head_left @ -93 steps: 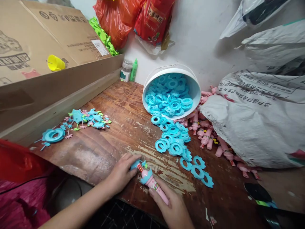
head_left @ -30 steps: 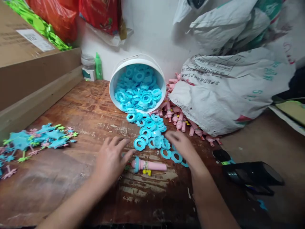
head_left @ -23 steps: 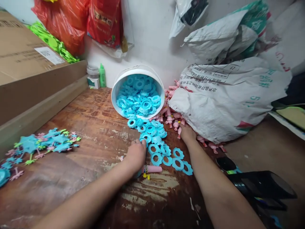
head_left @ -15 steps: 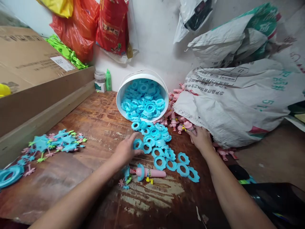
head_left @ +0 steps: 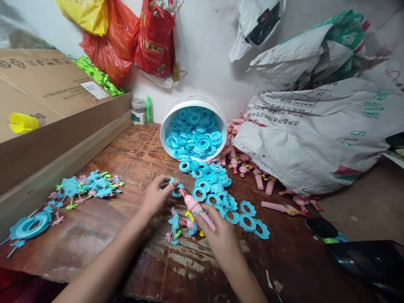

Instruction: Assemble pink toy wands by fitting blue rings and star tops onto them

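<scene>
Between the thumb and fingers of my left hand [head_left: 156, 197] is a blue scalloped ring [head_left: 180, 186]. My right hand [head_left: 221, 231] grips a pink bottle-shaped plastic toy [head_left: 192, 205], its red-striped tip pointing at that ring; tip and ring are close, and I cannot tell if they touch. Below lies another pink toy [head_left: 183, 223] with a blue ring around it, partly hidden by my right hand. Small blue, green and pink star-like pieces [head_left: 173, 225] sit at its tip. Loose blue rings [head_left: 248, 223] spread over the table beside my hands.
A white bucket [head_left: 162, 136] on its side spills blue rings. More pink toys [head_left: 259, 179] come from under a white woven sack [head_left: 284, 143]. Star-like pieces [head_left: 102, 191] and larger blue rings [head_left: 30, 225] lie left, near a cardboard box [head_left: 47, 92]. A black object [head_left: 362, 261] stands right.
My right hand has come from the sack's edge to the middle with a pink toy. My left hand has taken a blue ring. Another pink toy now lies near the sack. The view has shifted slightly.
</scene>
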Motion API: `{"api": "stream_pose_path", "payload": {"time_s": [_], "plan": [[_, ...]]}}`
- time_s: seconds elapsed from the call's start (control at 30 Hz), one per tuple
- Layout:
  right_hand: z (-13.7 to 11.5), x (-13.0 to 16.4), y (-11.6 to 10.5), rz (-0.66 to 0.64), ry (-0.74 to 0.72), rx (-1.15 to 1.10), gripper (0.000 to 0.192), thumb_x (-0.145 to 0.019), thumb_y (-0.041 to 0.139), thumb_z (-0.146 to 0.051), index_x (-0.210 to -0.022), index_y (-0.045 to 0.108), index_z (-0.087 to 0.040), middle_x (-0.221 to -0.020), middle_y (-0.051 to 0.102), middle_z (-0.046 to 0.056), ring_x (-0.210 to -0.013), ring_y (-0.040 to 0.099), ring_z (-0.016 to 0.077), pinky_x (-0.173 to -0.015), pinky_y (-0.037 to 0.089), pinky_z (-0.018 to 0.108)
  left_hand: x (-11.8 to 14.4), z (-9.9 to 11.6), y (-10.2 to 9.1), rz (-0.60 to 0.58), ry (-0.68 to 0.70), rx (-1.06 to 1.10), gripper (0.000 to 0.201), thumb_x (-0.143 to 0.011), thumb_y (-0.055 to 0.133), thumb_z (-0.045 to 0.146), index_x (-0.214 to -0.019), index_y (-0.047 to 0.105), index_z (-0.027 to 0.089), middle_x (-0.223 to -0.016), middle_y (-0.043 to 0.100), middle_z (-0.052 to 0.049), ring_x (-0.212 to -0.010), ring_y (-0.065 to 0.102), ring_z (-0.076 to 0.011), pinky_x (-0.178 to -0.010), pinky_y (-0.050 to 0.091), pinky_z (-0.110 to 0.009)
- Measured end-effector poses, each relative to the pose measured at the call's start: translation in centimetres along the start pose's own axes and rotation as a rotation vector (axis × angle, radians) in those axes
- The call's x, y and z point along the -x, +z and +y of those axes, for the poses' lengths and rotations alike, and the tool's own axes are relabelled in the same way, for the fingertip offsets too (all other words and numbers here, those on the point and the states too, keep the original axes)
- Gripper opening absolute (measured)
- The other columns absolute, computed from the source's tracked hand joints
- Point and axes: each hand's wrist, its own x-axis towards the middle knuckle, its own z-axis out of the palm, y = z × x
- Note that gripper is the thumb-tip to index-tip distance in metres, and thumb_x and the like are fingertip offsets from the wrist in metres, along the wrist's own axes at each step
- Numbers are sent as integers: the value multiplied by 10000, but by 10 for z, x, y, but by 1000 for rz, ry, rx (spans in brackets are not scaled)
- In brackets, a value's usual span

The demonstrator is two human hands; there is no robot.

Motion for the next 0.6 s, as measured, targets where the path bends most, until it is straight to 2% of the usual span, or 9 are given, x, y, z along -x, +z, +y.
{"api": "stream_pose_path", "payload": {"time_s": [0.07, 0.13, 0.2, 0.27, 0.33, 0.4, 0.47, 0.53, 0.6], "plan": [[-10, 4, 5, 16, -45, 13, 361, -979, 518, -521, -1120, 688, -235, -860, 794, 39, -712, 732, 213, -623, 521, 255, 21, 13, 4, -66, -54, 204, 565, -852, 579, 655, -1102, 669, 156, -1004, 750, -106, -950, 709, -271, -831, 547, -365], [-20, 12, 13, 73, -139, 92, 363, -996, 504, -499, -1185, 678, -242, -943, 803, 61, -771, 755, 241, -646, 538, 278, 45, 24, 8, -137, -140, 523, 618, -871, 594, 619, -1309, 568, 183, -1022, 746, -97, -944, 704, -256, -838, 545, -370], [-26, 24, 22, 122, -250, 182, 369, -1014, 486, -473, -1224, 680, -240, -977, 801, 85, -791, 765, 269, -641, 546, 299, 66, 29, 9, -125, -218, 809, 674, -910, 558, 614, -1444, 431, 223, -1051, 731, -92, -968, 686, -247, -873, 536, -390], [-29, 39, 32, 149, -313, 187, 389, -1024, 469, -459, -1252, 687, -231, -1005, 797, 111, -798, 770, 283, -639, 552, 309, 83, 28, 6, -50, -256, 918, 656, -942, 518, 612, -1468, 402, 237, -1042, 710, -82, -970, 667, -238, -882, 530, -389], [-29, 52, 42, 128, -283, 53, 416, -1019, 466, -493, -1271, 685, -245, -1039, 793, 114, -830, 769, 285, -704, 569, 319, 96, 22, -1, -44, -275, 936, 653, -913, 606, 571, -1455, 434, 249, -997, 684, -55, -870, 652, -205, -811, 532, -345], [-26, 62, 50, 7, -150, -238, 462, -977, 497, -593, -1252, 683, -272, -988, 790, 88, -846, 758, 276, -750, 576, 324, 107, 15, -9, -127, -254, 927, 704, -833, 748, 492, -1438, 470, 264, -943, 659, -21, -720, 597, -144, -695, 502, -276], [-24, 65, 57, -221, 68, -613, 546, -890, 558, -711, -1175, 697, -267, -820, 756, 54, -732, 724, 235, -692, 570, 310, 116, 8, -15, -241, -242, 907, 736, -795, 800, 456, -1432, 486, 264, -927, 647, -11, -632, 533, -101, -613, 450, -234], [-22, 64, 65, -504, 335, -954, 632, -809, 593, -796, -1011, 713, -210, -627, 656, 19, -538, 615, 151, -543, 505, 246, 119, 1, -21, -353, -229, 858, 735, -827, 758, 498, -1456, 458, 265, -963, 652, -27, -610, 531, -100, -587, 435, -238], [-20, 59, 73, -753, 584, -1170, 673, -760, 591, -849, -840, 659, -184, -474, 516, -45, -358, 411, 69, -387, 351, 181, 113, -10, -33, -361, -182, 682, 657, -923, 603, 566, -1483, 420, 274, -1058, 663, -65, -707, 602, -158, -661, 489, -299]]}}
